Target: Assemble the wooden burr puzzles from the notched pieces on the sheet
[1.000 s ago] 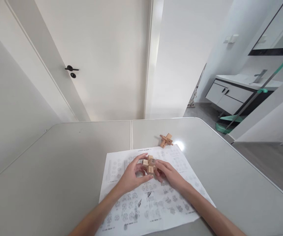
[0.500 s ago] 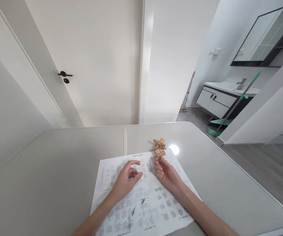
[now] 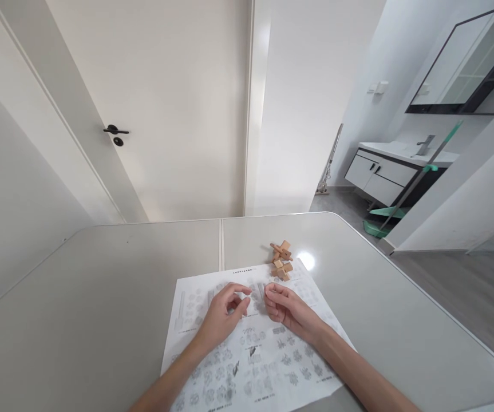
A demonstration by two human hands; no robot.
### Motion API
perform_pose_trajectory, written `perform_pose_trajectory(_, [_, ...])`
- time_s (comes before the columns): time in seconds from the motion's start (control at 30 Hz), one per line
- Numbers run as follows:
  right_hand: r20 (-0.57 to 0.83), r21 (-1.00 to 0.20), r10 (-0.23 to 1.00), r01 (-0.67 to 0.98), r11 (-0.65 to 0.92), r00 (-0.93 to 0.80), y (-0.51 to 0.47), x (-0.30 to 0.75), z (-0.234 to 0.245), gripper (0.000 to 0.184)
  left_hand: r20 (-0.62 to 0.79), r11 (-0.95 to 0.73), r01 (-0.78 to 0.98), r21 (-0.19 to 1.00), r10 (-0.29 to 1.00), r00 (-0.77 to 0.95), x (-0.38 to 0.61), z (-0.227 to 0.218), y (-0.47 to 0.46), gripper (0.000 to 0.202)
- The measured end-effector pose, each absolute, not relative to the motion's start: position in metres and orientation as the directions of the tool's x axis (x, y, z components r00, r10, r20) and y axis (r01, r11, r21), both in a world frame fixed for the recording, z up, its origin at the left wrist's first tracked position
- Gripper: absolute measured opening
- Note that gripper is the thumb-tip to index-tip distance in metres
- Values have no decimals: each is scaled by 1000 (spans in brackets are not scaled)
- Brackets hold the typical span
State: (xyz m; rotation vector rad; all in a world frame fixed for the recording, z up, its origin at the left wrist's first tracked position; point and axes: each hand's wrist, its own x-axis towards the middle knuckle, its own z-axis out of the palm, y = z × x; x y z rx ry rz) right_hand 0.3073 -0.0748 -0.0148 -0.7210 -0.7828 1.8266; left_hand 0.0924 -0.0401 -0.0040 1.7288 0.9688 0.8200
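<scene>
My left hand (image 3: 223, 312) rests on a printed instruction sheet (image 3: 212, 366), fingers loosely curled and apart, holding nothing. My right hand (image 3: 289, 309) lies beside it on the sheet, fingers half curled toward the left hand, also with nothing in them. The fingertips of the two hands are a short way apart. A small wooden interlocking puzzle (image 3: 281, 269) sits at the sheet's far edge, just beyond my right fingertips. A second wooden cross-shaped puzzle (image 3: 281, 250) stands on the table right behind it.
The grey table (image 3: 101, 297) has a seam down its middle and a rounded right edge. A white door with a black handle (image 3: 115, 131) stands behind it. To the right are a bathroom vanity (image 3: 388, 169) and a green mop (image 3: 405, 189).
Both hands held the small puzzle over the sheet. My right hand then carried it forward, set it down by the other puzzle and drew back. The view tilted a little.
</scene>
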Motion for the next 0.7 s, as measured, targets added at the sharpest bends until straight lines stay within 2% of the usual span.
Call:
perform_pose_trajectory(0.17, [-132, -782, 930, -540, -311, -344, -73, 309, -17, 29, 106, -255, 242, 936, 862, 495, 90, 4, -40, 30])
perform_pose_trajectory(0.3, [-130, -775, 931, -551, -310, -341, -71, 309, -17, 32, 68, -247, 312, 917, 870, 488, 75, 10, -29, 31])
perform_pose_trajectory(0.57, [-151, -771, 927, -546, -328, -344, -69, 310, -17, 33, 42, -178, 515, 838, 964, 263, -4, 7, 2, 35])
perform_pose_trajectory(0.7, [-164, -776, 923, -531, -339, -349, -68, 309, -19, 33, 65, -196, 543, 816, 966, 251, -19, 6, -10, 35])
